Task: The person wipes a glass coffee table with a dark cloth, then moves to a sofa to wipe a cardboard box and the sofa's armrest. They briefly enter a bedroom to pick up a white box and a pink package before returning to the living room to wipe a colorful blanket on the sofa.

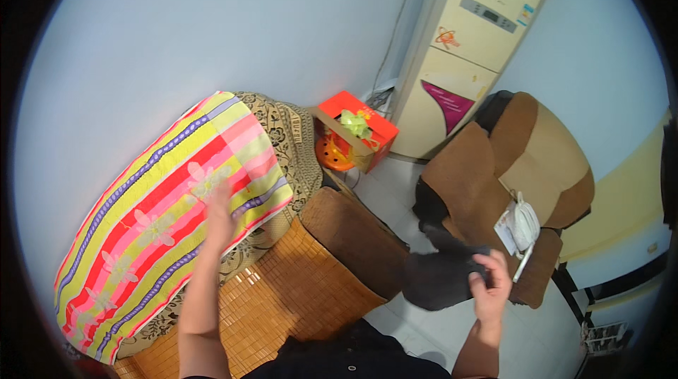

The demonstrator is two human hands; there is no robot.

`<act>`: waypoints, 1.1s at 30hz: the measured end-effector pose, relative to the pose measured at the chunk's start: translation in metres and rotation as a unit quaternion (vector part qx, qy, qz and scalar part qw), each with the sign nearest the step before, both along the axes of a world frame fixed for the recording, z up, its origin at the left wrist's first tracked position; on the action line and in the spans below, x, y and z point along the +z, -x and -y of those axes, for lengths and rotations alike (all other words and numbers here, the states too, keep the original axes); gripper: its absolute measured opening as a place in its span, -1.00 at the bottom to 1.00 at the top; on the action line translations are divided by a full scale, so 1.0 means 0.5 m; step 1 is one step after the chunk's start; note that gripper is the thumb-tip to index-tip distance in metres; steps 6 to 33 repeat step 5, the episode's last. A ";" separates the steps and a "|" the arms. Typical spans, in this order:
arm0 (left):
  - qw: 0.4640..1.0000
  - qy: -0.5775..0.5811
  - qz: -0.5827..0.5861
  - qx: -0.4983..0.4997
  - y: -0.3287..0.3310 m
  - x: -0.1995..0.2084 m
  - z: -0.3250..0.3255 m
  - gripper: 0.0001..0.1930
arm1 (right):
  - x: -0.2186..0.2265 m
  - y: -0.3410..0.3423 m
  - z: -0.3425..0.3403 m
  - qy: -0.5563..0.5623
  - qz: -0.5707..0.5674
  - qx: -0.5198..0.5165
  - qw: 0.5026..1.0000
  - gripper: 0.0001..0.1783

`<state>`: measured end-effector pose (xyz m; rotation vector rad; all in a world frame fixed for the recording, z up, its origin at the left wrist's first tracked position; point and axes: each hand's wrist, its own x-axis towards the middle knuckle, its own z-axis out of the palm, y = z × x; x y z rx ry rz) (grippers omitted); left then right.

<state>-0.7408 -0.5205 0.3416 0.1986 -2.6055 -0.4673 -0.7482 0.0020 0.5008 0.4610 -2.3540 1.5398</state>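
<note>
The right hand (491,281) is pinching a dark cloth (441,277), soft and limp, by its edge; the left hand (219,218), open, is pressing the striped pillow (162,224).

Bright, even indoor light, soft shadows; fisheye bends edges, black vignette at corners; left hand (217,218) motion-blurred

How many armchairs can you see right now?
1: the brown armchair at right, beside the tall air conditioner. The right hand holds a dark cloth before it. Others may be out of view.
</note>
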 end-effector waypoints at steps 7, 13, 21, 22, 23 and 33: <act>0.904 -0.274 0.158 -0.289 -0.063 0.103 -0.373 -0.25 | 0.056 -0.088 0.003 -0.108 0.041 0.168 0.979 -0.63; 0.904 -0.274 0.158 -0.289 -0.063 0.103 -0.373 -0.25 | 0.056 -0.088 0.003 -0.108 0.041 0.168 0.979 -0.63; 0.904 -0.274 0.158 -0.289 -0.063 0.103 -0.373 -0.25 | 0.056 -0.088 0.003 -0.108 0.041 0.168 0.979 -0.63; 0.904 -0.274 0.158 -0.289 -0.063 0.103 -0.373 -0.25 | 0.056 -0.088 0.003 -0.108 0.041 0.168 0.979 -0.63; 0.904 -0.274 0.158 -0.289 -0.063 0.103 -0.373 -0.25 | 0.056 -0.088 0.003 -0.108 0.041 0.168 0.979 -0.63; 0.904 -0.274 0.158 -0.289 -0.063 0.103 -0.373 -0.25 | 0.056 -0.088 0.003 -0.108 0.041 0.168 0.979 -0.63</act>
